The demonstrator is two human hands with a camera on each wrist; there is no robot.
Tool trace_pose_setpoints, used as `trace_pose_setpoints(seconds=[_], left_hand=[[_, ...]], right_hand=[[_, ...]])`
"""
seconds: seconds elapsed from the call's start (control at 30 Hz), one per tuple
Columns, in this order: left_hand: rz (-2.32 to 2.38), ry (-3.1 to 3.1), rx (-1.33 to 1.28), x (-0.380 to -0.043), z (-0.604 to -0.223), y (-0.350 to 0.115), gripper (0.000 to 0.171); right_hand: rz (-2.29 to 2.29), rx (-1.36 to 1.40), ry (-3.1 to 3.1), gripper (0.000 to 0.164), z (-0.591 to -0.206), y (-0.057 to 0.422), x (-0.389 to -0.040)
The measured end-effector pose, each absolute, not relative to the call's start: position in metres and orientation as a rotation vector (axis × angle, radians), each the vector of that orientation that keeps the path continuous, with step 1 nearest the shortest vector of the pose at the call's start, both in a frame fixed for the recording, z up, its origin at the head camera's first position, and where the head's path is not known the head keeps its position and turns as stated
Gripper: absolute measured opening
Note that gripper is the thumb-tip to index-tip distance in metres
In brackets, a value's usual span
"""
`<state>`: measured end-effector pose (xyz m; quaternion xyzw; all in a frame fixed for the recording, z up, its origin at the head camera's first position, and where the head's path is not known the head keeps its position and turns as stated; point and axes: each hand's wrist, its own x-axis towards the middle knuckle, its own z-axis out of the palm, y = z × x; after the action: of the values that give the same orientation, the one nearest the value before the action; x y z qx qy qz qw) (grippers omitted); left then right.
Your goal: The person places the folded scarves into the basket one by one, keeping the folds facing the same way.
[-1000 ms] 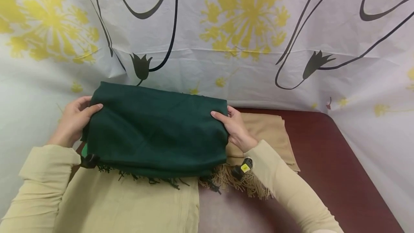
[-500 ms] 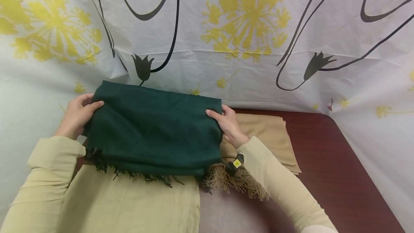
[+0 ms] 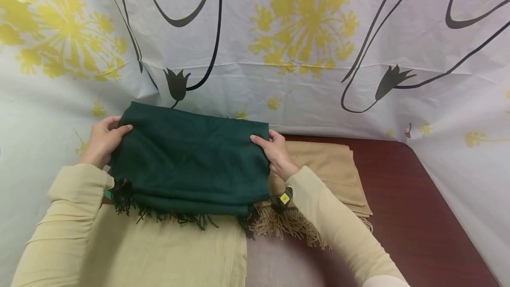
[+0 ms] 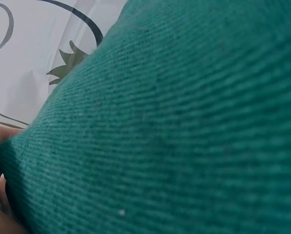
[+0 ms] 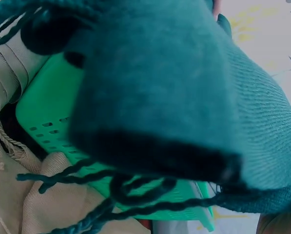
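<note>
You hold one dark green fringed cloth [image 3: 195, 158] over one mostly hidden green basket [image 5: 43, 102], your left hand [image 3: 102, 141] and right hand [image 3: 279, 154] gripping opposite side edges. One tan fringed cloth [image 3: 318, 169] lies to the right, one pale yellow cloth [image 3: 179, 251] nearer you; the counter [image 3: 410, 216] extends beyond the tan one to its right edge.
</note>
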<state>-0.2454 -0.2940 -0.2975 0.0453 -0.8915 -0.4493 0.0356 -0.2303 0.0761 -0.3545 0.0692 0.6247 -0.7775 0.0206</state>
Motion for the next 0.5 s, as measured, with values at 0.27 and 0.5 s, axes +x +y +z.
trace_pose_setpoints(seconds=[0.27, 0.5], left_hand=[[-1.373, -2.734, 0.176, -0.2500, -0.3009, -0.2930, 0.057], [-1.421, -2.717, 0.200, -0.2521, -0.3026, -0.2927, 0.057]], right_hand=[[-2.402, 0.233, 1.967, 0.026, -0.3582, 0.0703, -0.2360], [-2.351, 0.241, 2.025, 0.025, -0.3634, 0.0661, -0.2400]])
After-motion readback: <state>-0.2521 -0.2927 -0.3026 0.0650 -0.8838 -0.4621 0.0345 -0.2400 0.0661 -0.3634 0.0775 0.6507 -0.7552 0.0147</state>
